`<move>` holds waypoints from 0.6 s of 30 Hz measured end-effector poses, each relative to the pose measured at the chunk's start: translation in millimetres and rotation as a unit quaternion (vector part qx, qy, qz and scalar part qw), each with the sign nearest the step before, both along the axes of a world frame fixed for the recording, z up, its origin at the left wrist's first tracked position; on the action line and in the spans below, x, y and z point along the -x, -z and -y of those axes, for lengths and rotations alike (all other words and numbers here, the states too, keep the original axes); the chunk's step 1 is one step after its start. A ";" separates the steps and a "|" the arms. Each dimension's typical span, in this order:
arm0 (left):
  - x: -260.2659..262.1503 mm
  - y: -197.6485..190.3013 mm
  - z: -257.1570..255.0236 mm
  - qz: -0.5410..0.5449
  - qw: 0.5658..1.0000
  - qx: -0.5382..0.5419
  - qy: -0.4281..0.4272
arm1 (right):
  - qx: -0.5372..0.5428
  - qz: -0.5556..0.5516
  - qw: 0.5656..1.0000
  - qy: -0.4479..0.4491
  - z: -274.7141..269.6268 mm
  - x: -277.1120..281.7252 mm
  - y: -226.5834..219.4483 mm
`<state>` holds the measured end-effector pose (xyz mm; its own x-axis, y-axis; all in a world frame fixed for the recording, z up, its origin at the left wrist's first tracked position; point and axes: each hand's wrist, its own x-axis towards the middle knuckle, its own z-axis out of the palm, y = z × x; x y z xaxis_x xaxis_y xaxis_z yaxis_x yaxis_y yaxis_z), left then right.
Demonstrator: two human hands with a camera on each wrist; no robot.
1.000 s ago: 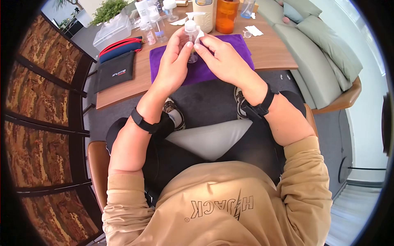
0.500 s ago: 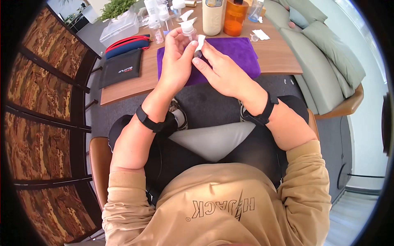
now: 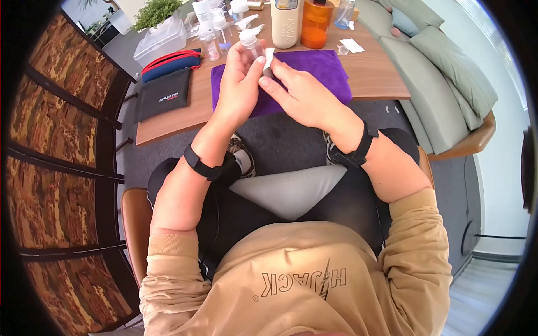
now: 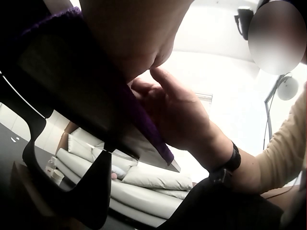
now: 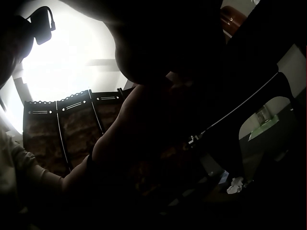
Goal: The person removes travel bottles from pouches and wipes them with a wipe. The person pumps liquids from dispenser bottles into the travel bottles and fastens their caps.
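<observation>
My left hand (image 3: 238, 84) grips a small clear bottle (image 3: 255, 49) with a white pump top (image 3: 247, 38), above a purple cloth (image 3: 319, 73). Close beside it, my right hand (image 3: 305, 95) pinches a white strip (image 3: 269, 55) between thumb and fingers, right at the bottle's side. Both hands cover the bottle's lower part. In the left wrist view the right hand (image 4: 175, 108) shows from the side, and the left hand (image 4: 136, 33) fills the top. The right wrist view is very dark, with the left forearm (image 5: 115, 129) as a dim shape.
Behind the cloth stand a cream bottle (image 3: 286, 25) and an orange bottle (image 3: 317, 25). Several clear bottles cluster at the back left, near a clear plastic box (image 3: 161, 42). A black pouch (image 3: 162, 95) lies at left. Paper scraps (image 3: 352, 45) lie at right.
The bottle has shifted slightly left within my hands and its base has become hidden behind them. The white strip shows more plainly at my right fingertips. The head view has shifted a little.
</observation>
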<state>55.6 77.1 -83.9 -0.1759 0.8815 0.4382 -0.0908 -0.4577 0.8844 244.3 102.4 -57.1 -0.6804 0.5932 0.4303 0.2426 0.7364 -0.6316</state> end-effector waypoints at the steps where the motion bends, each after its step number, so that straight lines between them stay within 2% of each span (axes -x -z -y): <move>1: 1.0 0.5 -0.5 -0.006 1.000 -0.005 0.001 | -0.005 0.031 0.999 0.005 0.3 -0.1 1.0; 3: 1.2 0.8 -0.1 -0.012 1.000 -0.005 0.000 | -0.022 0.042 0.999 0.016 -0.2 0.2 4.9; 6: 0.6 -1.2 0.5 -0.028 1.000 -0.006 0.006 | 0.007 -0.015 1.000 0.003 1.4 0.9 0.0; 8: 0.6 -1.3 1.6 -0.078 0.995 -0.013 0.056 | 0.000 -0.089 0.996 0.025 -1.0 1.2 -2.0; 9: -0.4 -4.0 4.7 -0.077 0.995 -0.012 0.056 | 0.002 -0.088 0.996 0.025 -3.9 2.1 -0.6; 12: -3.1 -12.2 9.8 -0.108 0.991 0.021 0.070 | 0.046 -0.149 0.987 0.036 -17.5 5.6 6.5; 15: -0.9 -6.8 7.4 -0.097 0.993 0.001 0.070 | -0.004 -0.181 0.983 0.016 -18.1 10.9 14.3; 16: -0.8 -6.2 7.9 -0.097 0.993 0.001 0.070 | -0.005 -0.181 0.983 0.017 -18.0 9.2 13.7; 18: -0.8 -6.1 9.9 -0.088 0.994 0.005 0.065 | 0.028 -0.090 0.995 0.030 -15.8 3.4 7.0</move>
<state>56.3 67.2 -77.8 0.0188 0.8966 0.4424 0.0069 -0.4426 0.8967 240.9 118.2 -64.1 -0.5578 0.6575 0.5065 0.1655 0.6861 -0.7084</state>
